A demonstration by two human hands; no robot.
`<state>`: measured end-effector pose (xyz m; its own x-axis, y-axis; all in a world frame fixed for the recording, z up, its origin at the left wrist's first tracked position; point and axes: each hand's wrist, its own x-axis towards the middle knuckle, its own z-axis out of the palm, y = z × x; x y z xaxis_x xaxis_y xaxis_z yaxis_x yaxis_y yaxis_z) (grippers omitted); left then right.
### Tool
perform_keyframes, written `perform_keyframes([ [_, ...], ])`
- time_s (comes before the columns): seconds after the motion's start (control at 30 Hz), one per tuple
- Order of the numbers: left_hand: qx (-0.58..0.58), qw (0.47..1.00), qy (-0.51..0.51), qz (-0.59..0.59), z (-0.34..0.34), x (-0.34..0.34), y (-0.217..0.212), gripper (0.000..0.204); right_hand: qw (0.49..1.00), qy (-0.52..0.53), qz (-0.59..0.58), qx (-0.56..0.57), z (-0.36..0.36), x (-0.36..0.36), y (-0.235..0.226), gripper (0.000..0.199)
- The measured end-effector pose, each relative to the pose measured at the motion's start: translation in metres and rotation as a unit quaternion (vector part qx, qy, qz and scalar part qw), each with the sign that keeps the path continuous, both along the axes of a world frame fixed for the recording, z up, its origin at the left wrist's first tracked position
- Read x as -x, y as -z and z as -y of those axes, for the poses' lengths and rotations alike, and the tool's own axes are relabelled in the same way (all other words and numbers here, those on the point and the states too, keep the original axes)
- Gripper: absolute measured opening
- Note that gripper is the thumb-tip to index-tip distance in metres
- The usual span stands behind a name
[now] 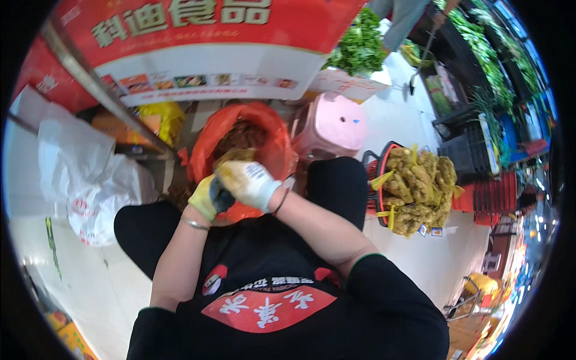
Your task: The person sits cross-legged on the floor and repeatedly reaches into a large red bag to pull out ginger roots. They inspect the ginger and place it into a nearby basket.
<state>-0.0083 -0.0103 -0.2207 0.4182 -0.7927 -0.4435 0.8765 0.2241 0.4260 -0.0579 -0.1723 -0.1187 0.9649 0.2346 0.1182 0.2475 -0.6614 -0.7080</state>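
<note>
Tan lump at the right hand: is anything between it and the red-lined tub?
Nothing visible. The tan lump at the right hand appears over the near side of the red-lined tub, brown pieces showing beyond. The pink stool stands off right.

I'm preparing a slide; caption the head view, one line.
Gloved left hand and right hand together at an open red bag near a pink stool.

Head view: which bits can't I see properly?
Left hand, head view: fingertips hidden by the right hand.
Lump by the right hand, head view: blurred and partly covered by that hand, so I can't tell what it is.
Red bag, head view: bottom hidden by the brown pieces inside.
Other person, head view: cut off by the top edge.
</note>
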Motion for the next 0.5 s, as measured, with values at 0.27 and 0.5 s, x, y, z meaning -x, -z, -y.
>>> perform_keyframes([
  [0.27,0.047,0.966,0.065,0.246,0.02,-0.006,-0.035,0.039,0.993,0.063,-0.009,-0.102,-0.002,0.005,0.026,0.027],
  [0.5,0.063,0.985,-0.155,-0.029,0.019,-0.022,-0.006,0.022,0.965,0.205,-0.165,-0.012,-0.005,0.003,-0.008,0.033],
])
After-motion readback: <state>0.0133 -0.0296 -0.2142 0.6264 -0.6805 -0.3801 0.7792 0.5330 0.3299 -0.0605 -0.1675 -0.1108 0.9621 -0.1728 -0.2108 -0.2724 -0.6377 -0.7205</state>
